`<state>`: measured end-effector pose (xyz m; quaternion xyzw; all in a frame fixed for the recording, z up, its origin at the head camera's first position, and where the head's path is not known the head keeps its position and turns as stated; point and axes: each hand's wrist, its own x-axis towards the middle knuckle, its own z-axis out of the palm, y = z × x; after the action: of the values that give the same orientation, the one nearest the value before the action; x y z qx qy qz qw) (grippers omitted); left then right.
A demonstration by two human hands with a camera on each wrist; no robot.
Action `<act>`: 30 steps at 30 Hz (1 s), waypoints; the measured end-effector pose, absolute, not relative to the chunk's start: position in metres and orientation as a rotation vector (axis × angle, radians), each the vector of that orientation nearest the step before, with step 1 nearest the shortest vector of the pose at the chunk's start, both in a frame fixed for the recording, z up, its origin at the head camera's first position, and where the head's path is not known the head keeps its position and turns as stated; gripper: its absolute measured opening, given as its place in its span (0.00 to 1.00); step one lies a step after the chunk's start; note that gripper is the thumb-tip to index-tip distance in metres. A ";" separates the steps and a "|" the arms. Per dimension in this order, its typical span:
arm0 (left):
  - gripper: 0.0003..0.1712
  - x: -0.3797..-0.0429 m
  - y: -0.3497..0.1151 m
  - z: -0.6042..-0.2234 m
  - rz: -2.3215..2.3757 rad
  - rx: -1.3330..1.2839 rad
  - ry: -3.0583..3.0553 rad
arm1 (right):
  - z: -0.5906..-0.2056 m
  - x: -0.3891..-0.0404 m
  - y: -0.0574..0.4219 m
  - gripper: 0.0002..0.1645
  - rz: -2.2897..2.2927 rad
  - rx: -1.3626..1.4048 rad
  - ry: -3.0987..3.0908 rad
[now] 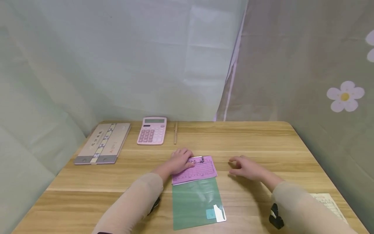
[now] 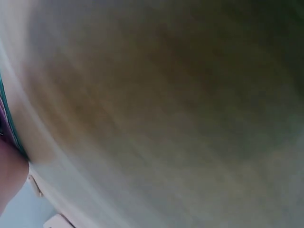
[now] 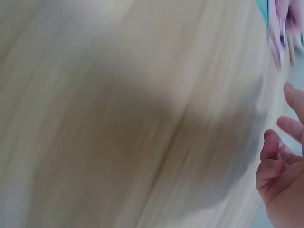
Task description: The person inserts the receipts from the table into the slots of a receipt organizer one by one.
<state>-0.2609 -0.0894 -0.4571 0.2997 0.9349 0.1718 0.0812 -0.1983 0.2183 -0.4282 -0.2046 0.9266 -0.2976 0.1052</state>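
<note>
A translucent green clipboard [image 1: 194, 204] lies in front of me in the head view. Pink printed slips [image 1: 204, 169] cover its upper part, beneath a metal clip [image 1: 199, 159]. My left hand [image 1: 179, 161] holds the clipboard at its top left, thumb over the slips beside the clip and fingers at the upper edge; their undersides are hidden. To the right, my right hand [image 1: 246, 167] hovers over the table, fingers loosely bent and holding nothing. The right wrist view shows those bent fingers [image 3: 270, 164] close up.
On the wooden table [image 1: 233, 136], a pink calculator [image 1: 152, 131] and a pen [image 1: 175, 133] lie at the back. A beige notebook or folder [image 1: 102, 143] is at the left. Printed paper [image 1: 330, 204] shows beyond my right sleeve. Curtains [image 1: 146, 58] hang behind.
</note>
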 end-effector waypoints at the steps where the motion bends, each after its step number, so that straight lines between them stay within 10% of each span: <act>1: 0.20 -0.261 -0.090 -0.457 0.527 0.886 2.791 | -0.426 -0.198 0.228 0.30 -0.856 -0.606 2.737; 30: 0.20 -0.260 -0.090 -0.457 0.566 0.855 2.772 | -0.416 -0.155 0.395 0.31 -0.651 -0.529 2.777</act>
<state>-0.2599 -0.0903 -0.4571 0.2881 0.9338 0.1906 0.0927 -0.1547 0.3948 -0.4163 -0.1811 0.9504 -0.2228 0.1199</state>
